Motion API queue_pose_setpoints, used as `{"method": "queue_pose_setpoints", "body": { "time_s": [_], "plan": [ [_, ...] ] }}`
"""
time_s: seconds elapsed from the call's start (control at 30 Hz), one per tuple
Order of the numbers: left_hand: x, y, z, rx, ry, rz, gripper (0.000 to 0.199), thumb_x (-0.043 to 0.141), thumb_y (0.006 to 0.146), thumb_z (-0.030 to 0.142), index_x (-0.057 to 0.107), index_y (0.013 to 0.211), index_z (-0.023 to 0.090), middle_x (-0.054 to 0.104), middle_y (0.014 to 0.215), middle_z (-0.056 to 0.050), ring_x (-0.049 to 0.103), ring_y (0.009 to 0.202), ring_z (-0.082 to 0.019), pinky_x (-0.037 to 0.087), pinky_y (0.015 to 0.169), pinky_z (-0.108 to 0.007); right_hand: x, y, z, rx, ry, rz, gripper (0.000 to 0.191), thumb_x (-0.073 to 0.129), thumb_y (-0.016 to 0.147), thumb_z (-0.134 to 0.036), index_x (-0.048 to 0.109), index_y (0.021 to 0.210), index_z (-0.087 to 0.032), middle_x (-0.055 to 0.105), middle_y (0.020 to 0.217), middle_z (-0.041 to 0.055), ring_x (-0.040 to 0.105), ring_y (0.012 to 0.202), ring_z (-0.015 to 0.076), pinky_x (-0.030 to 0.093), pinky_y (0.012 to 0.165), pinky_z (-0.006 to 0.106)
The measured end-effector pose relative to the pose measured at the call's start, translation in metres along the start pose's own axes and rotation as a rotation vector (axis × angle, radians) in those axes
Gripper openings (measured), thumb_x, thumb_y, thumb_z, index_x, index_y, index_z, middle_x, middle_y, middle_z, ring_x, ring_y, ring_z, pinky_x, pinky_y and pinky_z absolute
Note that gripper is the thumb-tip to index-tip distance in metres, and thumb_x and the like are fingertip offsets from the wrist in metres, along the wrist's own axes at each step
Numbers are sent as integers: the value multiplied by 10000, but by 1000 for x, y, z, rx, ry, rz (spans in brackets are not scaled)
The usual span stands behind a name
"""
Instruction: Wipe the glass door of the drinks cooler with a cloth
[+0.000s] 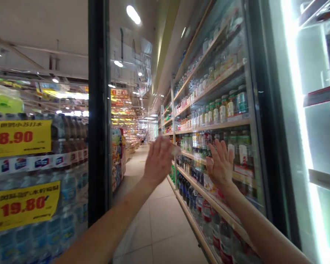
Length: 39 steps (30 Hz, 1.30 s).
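Note:
My left hand (pixel 158 161) is raised in front of me, back towards me, and a blurred pale item (pixel 172 149) shows at its fingertips. I cannot tell whether the hand holds that item. My right hand (pixel 221 165) is raised with its fingers spread and holds nothing. It is nearest to a glass cooler door (pixel 209 66), with shelves of bottled drinks (pixel 222 110) behind the glass. I cannot tell whether the fingers touch the glass.
A black door frame (pixel 99 110) stands to the left of my hands. Further left are wrapped water bottles (pixel 64 194) with yellow price signs (pixel 19 138). A tiled aisle floor (pixel 159 227) runs ahead past stocked shelves, and a lit cooler interior (pixel 316 110) shows at far right.

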<state>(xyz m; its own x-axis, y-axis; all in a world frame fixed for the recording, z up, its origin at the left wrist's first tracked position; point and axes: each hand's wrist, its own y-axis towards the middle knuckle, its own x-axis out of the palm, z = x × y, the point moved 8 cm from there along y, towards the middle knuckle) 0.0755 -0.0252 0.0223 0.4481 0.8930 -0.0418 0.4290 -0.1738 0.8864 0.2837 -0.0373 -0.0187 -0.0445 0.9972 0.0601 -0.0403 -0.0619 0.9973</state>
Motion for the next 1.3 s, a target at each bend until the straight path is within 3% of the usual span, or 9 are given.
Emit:
{"method": "queue_pose_setpoints", "body": {
  "time_s": [0.13,0.3,0.4,0.5,0.57,0.83,0.93,1.07,1.3],
  "plan": [
    [14,-7,55,32,-103,-53,517,453,852,453,457,1257,132,399,1397,-109,176,1366,-285,234,1084,-465,-2,0,-1,-19,-14,18,452,377,875,-294,407,1320,-222,420,1393,111,296,1341,247,212,1074,476],
    [14,5,57,-1,-97,69,297,437,878,222,519,1160,179,508,1314,-48,276,1336,-233,260,1084,-439,-4,1,1,-25,-25,32,411,388,873,-281,461,1269,-196,450,1368,121,323,1326,245,230,1069,460],
    [-3,7,15,19,-102,157,369,406,878,163,429,1247,150,446,1351,-111,288,1330,-206,318,1061,-399,-3,1,1,-16,-24,22,421,400,866,-275,454,1277,-204,450,1369,115,329,1323,246,232,1069,461],
    [-27,2,-57,-310,-45,285,395,495,854,263,442,1216,114,379,1353,-153,307,1299,-273,329,1042,-448,-2,1,0,3,-17,18,444,400,857,-276,436,1295,-217,447,1372,108,321,1328,248,224,1074,470],
    [-33,2,-70,-351,0,321,388,554,819,315,494,1137,100,484,1204,-164,433,1173,-288,386,968,-480,-2,1,0,21,-18,16,450,401,856,-282,428,1302,-225,447,1372,106,317,1330,250,221,1076,474],
    [10,2,54,117,-42,79,403,402,889,205,413,1280,105,540,1258,-109,420,1238,-210,265,1074,-389,-4,1,1,-9,-13,21,421,393,864,-281,460,1271,-198,454,1365,119,323,1327,248,231,1070,465],
    [3,0,18,115,-3,42,430,372,893,204,383,1320,153,514,1301,-91,347,1300,-200,196,1101,-411,-2,0,2,-5,-10,18,428,402,859,-275,452,1278,-202,446,1373,115,317,1330,243,220,1075,467],
    [-19,-1,-56,-245,80,149,456,377,867,191,386,1317,120,413,1373,-158,249,1345,-262,225,1074,-474,-2,0,0,-1,-12,20,421,407,859,-274,458,1270,-194,445,1373,119,307,1335,242,212,1079,464],
    [8,-5,17,49,-44,-12,475,447,863,226,373,1332,212,435,1374,-88,264,1344,-227,246,1083,-419,-4,1,-1,-21,-31,25,404,381,871,-287,473,1250,-180,456,1363,124,335,1319,250,235,1065,453]
  ]
}}
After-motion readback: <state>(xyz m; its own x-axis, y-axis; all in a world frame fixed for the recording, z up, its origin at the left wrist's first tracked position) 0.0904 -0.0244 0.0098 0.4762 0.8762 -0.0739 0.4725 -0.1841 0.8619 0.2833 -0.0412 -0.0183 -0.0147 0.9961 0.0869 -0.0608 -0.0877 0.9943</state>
